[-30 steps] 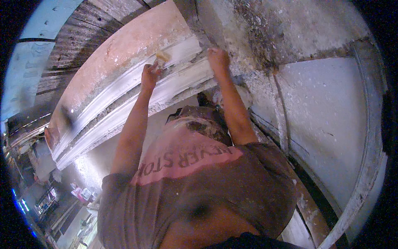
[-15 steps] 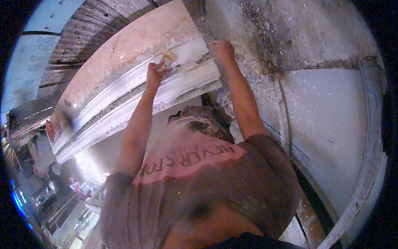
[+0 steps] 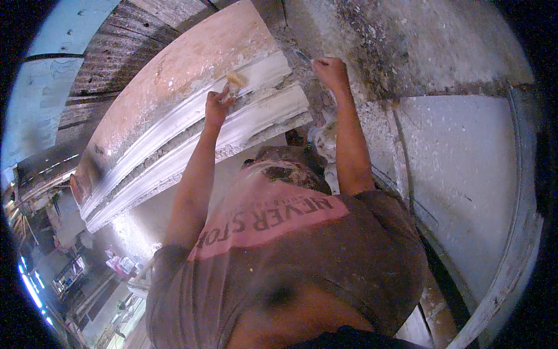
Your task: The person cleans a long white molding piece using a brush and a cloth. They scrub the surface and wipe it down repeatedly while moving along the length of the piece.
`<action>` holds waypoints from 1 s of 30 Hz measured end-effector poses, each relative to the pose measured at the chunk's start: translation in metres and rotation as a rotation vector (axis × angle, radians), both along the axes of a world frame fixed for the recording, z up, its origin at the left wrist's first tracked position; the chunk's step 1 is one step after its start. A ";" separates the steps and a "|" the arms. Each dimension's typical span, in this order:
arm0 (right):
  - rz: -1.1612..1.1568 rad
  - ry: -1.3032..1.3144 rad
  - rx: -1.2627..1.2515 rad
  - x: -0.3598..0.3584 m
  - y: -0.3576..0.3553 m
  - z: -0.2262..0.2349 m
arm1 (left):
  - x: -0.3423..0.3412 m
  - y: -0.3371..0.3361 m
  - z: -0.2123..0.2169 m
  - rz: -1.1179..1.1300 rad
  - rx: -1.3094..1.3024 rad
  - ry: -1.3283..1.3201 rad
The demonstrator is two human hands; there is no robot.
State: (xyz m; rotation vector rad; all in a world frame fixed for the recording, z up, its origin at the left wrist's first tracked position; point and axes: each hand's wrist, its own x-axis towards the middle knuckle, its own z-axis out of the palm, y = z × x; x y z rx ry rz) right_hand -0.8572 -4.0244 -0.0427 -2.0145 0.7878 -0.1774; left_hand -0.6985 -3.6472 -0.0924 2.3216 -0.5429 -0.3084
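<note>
My left hand (image 3: 217,107) is closed on a small tan piece with a frayed, brush-like look (image 3: 236,81), its exact kind unclear. It is held against the white moulding strips (image 3: 174,132) that run along a long board (image 3: 192,52) with an orange-brown face. To the right, just past the board's end, my right hand (image 3: 331,73) is closed in a fist. A thin pale streak shows at its fingertips, too small to name, and the inside of the fist is hidden.
A stained, rough wall (image 3: 442,46) rises behind my right hand. Below it stands a pale panel (image 3: 459,168) with a curved frame. Dark wooden planks (image 3: 110,70) lie beyond the board at the far left. Assorted clutter (image 3: 119,264) sits at the lower left.
My right hand has moved to the right, away from the board's end, and a thin pale streak now shows by its fingertips. My left hand stays nearly in place with the tan piece.
</note>
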 end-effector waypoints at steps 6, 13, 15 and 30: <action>-0.031 0.082 -0.041 -0.008 0.010 -0.007 | 0.013 0.006 -0.028 -0.113 0.130 -0.142; 0.077 0.168 -0.300 -0.025 0.033 -0.035 | 0.004 -0.006 -0.008 -0.180 0.161 -0.227; 0.011 0.121 -0.241 -0.032 0.038 -0.022 | 0.013 0.002 -0.017 -0.194 0.142 -0.271; -0.033 0.134 -0.261 -0.025 0.053 -0.021 | 0.010 -0.011 0.009 -0.171 0.322 -0.144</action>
